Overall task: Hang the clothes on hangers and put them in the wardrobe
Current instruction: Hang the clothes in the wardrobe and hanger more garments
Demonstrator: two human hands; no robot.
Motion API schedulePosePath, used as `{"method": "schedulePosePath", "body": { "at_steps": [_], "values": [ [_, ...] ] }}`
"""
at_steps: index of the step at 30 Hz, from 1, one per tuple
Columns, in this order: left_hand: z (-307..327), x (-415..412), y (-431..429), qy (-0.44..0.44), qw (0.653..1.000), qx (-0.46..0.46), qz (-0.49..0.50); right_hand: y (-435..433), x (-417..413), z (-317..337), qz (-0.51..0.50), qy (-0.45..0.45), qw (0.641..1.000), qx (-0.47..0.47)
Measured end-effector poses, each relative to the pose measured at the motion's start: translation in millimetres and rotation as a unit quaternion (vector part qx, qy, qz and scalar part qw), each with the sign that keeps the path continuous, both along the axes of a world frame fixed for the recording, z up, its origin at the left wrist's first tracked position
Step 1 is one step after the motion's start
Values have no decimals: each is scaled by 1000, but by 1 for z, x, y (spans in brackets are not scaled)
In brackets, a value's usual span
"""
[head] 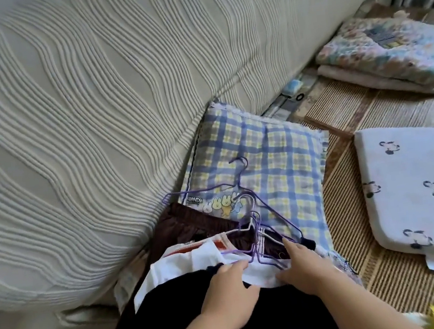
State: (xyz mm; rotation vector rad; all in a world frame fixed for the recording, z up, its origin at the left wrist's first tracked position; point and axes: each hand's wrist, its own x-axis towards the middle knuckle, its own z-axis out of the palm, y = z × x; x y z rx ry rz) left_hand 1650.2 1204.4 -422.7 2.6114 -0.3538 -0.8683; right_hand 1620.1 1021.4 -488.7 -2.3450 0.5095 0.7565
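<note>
Clothes (193, 252), where do they lie? asks the first speaker.

Second speaker: Low in the head view, in a loose pile on a woven mat (351, 197), against a cream ribbed cover (81, 112). A white garment (184, 261) lies on top, with a dark brown garment (187, 222) behind it. A black garment (187, 310) is nearest the camera.

First speaker: And the hangers (246, 215)?

Second speaker: Purple wire, tangled. They reach from the pile onto a blue and yellow checked pillow (271, 146).

First speaker: The left hand (226, 286)?

Second speaker: Its fingers curl over the white garment's edge, gripping it.

First speaker: The right hand (305, 265)?

Second speaker: It lies flatter, with its fingers fairly straight. The thumb is on the white cloth and the forefinger touches the hangers. It grasps nothing.

First speaker: Anything else?

Second speaker: To the right is a pale flat pillow (415, 189) with small animal prints. Farther back are folded floral blankets (388, 53).
</note>
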Motion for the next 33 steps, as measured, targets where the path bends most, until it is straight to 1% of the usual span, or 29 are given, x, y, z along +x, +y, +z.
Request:
{"method": "schedulePosePath", "body": {
  "at_steps": [3, 6, 9, 13, 16, 18, 21, 23, 26, 28, 30, 33],
  "values": [
    [-8, -1, 5, -6, 1000, 0, 3, 4, 1, -14, 10, 12, 999, -42],
    [-10, -4, 8, -8, 1000, -6, -1, 0, 4, -15, 0, 21, 999, -27],
    [-8, -8, 6, -12, 1000, -16, 3, -6, 7, -9, -8, 31, 999, 24],
    [2, -11, -2, -40, 998, -48, 12, -10, -1, 1, -70, 5, 992, 104],
    [11, -11, -10, -66, 995, -67, 20, -13, -10, 11, -100, -31, 982, 155],
    [15, -10, -17, -84, 994, -73, 22, -14, -17, 19, -108, -51, 972, 204],
    [20, -9, -30, -80, 994, -75, 21, -12, -27, 29, -105, -53, 955, 272],
    [22, -9, -38, -82, 994, -66, 40, -12, -32, 33, -91, -55, 957, 270],
    [27, -9, -42, -107, 989, -48, 94, -11, -35, 37, -71, -57, 961, 263],
    [28, -9, -42, -116, 988, -35, 96, -10, -37, 39, -73, -67, 957, 272],
    [30, -12, -41, -116, 986, -51, 112, -10, -38, 40, -80, -75, 954, 279],
    [34, -17, -37, -92, 976, -101, 168, -12, -37, 40, -87, -73, 956, 272]
  ]
}}
